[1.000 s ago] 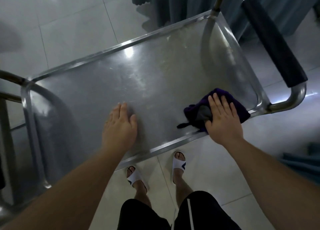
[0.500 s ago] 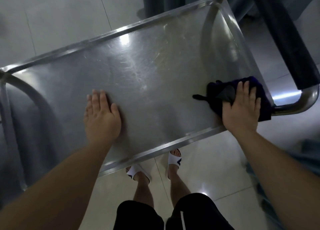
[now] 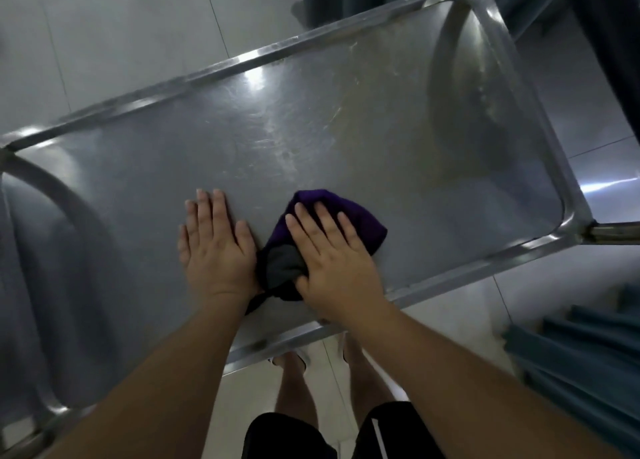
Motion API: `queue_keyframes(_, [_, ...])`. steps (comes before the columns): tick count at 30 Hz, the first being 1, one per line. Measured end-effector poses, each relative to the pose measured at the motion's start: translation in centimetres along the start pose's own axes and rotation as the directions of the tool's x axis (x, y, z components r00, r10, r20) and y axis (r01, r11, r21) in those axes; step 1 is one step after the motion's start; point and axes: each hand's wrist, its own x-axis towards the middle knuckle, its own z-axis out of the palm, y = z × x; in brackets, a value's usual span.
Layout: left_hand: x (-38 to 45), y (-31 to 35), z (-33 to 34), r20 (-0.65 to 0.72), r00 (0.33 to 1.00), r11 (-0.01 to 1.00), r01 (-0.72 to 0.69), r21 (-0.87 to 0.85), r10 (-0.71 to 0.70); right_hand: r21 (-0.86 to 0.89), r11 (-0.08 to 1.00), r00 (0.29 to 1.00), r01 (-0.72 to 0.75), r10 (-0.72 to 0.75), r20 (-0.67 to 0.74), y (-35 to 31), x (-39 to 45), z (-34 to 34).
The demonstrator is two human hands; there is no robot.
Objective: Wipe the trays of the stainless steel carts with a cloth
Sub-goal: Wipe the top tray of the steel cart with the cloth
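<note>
Our left hand [image 3: 214, 251] lies flat and open on the tray [image 3: 363, 140], while our right hand [image 3: 332, 254] presses the purple cloth [image 3: 332, 213] down with straight fingers, just at 3 o'clock of the left. If we lean harder, the cart may roll away. The tray's long axis runs from 8 to 2 o'clock, cloth near its 6 o'clock rim.

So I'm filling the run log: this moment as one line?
step: wiping tray | right hand: pressing purple cloth | left hand: flat on tray
</note>
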Motion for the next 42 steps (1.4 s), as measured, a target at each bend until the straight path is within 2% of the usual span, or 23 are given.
queue_keyframes(3, [-0.2,0.0,0.2,-0.022,1.000,1.000,-0.009,-0.023,0.008,-0.006,1.000,1.000,-0.005,0.005,-0.031,5.7,0.5,-1.5])
queue_keyframes(6, [-0.2,-0.1,0.5,-0.037,0.999,0.999,-0.022,-0.028,0.021,0.013,0.985,0.984,-0.172,0.172,-0.052,14.3,0.6,-3.5])
queue_keyframes(8, [-0.2,-0.3,0.7,-0.046,0.999,0.999,-0.025,-0.024,0.024,0.030,0.943,0.942,-0.332,0.333,-0.034,20.7,0.3,-5.2])
queue_keyframes(11, [-0.2,-0.4,1.0,-0.062,0.998,0.999,-0.031,-0.009,0.030,-0.013,0.830,0.830,-0.558,0.558,-0.023,27.1,-0.2,-7.1])
queue_keyframes(13, [-0.1,-0.4,1.2,-0.074,0.997,1.000,-0.027,-0.005,0.026,0.027,0.733,0.732,-0.679,0.679,-0.056,26.3,0.6,-6.7])
queue_keyframes(15, [-0.1,-0.4,1.2,-0.078,0.997,1.000,-0.021,-0.005,0.021,0.127,0.633,0.627,-0.764,0.774,-0.092,21.8,2.1,-5.5])
queue_keyframes(16, [-0.1,-0.4,1.2,-0.077,0.997,1.000,-0.020,-0.003,0.019,0.163,0.621,0.614,-0.767,0.783,-0.099,18.9,2.7,-4.9])
queue_keyframes(18, [-0.1,-0.2,1.1,-0.078,0.997,1.000,-0.014,-0.004,0.014,0.165,0.686,0.677,-0.709,0.727,-0.114,12.5,3.6,-3.7])
queue_keyframes(20, [-0.1,0.0,0.9,-0.072,0.997,1.000,-0.004,-0.007,0.004,0.143,0.792,0.785,-0.593,0.608,-0.113,6.1,4.3,-2.6])
queue_keyframes(23, [-0.1,0.0,0.7,-0.081,0.997,0.999,-0.001,-0.034,-0.002,0.075,0.964,0.964,-0.255,0.259,-0.062,-1.8,5.5,-0.9])
queue_keyframes(25, [0.0,-0.3,0.6,-0.077,0.997,0.998,-0.007,-0.058,0.003,0.026,0.999,0.999,-0.027,0.028,-0.023,-3.1,6.4,-0.5])
queue_keyframes(28, [-0.1,-0.6,0.8,-0.079,0.997,0.999,-0.027,-0.019,0.025,0.003,0.986,0.986,0.166,-0.166,-0.023,1.0,7.6,-1.5])
queue_keyframes(30, [-0.2,-0.6,1.0,-0.085,0.996,1.000,-0.026,0.009,0.026,0.016,0.989,0.989,0.145,-0.145,-0.042,5.8,8.0,-2.7])
queue_keyframes(33, [-0.2,-0.7,1.2,-0.081,0.996,1.000,-0.022,-0.004,0.021,0.049,0.993,0.991,-0.106,0.109,-0.075,14.9,7.8,-4.9])
queue_keyframes(35, [-0.2,-0.6,1.1,-0.076,0.997,1.000,-0.024,-0.003,0.023,0.069,0.946,0.944,-0.316,0.321,-0.077,20.9,7.1,-6.6])
queue_keyframes(38, [-0.3,-0.3,0.8,-0.061,0.998,1.000,-0.025,-0.008,0.025,0.085,0.777,0.769,-0.623,0.629,-0.114,26.1,7.1,-8.0])
queue_keyframes(41, [-0.2,-0.2,0.7,-0.055,0.998,1.000,-0.018,-0.008,0.018,0.163,0.555,0.542,-0.815,0.831,-0.122,23.7,9.7,-7.5])
queue_keyframes(42, [-0.2,-0.2,0.7,-0.056,0.998,1.000,-0.015,-0.008,0.014,0.199,0.512,0.499,-0.835,0.859,-0.116,21.6,10.8,-7.2])
